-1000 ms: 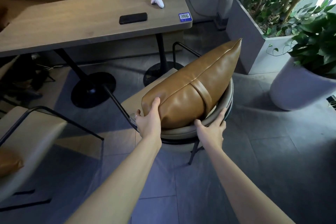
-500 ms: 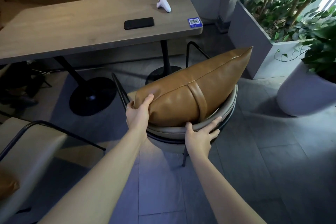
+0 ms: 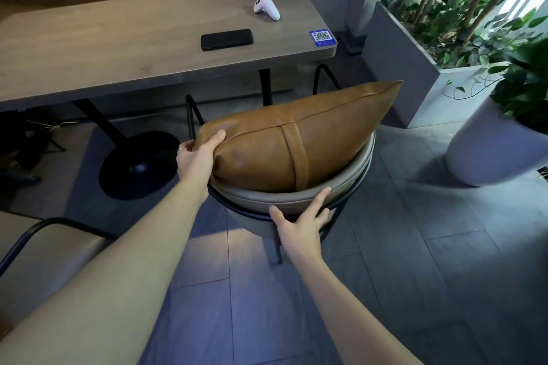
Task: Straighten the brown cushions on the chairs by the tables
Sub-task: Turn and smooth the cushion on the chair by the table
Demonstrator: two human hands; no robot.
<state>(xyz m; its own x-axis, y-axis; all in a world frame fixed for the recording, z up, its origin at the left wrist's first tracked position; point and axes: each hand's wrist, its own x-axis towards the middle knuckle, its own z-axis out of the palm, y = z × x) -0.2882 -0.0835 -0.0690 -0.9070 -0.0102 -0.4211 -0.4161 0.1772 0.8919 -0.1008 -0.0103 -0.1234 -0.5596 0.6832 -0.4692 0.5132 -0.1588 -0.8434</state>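
A brown leather cushion [image 3: 296, 139] with a strap across its middle stands on edge inside the curved grey backrest of a chair [image 3: 296, 201], its right corner pointing up toward the planter. My left hand [image 3: 198, 157] grips the cushion's left end, thumb on its front face. My right hand [image 3: 302, 222] rests on the outside of the chair's backrest, fingers spread over the rim, touching the chair and not the cushion. The chair's seat is hidden behind the cushion.
A wooden table [image 3: 133, 47] stands just beyond the chair with a black phone [image 3: 226, 39], a white controller [image 3: 267, 6] and a QR sticker [image 3: 321, 37] on it. Planters [image 3: 415, 77] and a white pot [image 3: 489, 151] crowd the right. Another chair [image 3: 44, 258] sits at lower left.
The cushion and chair have swung round so the cushion lies more level and square to me. My left hand stayed on its left end; my right hand slid along the backrest rim.
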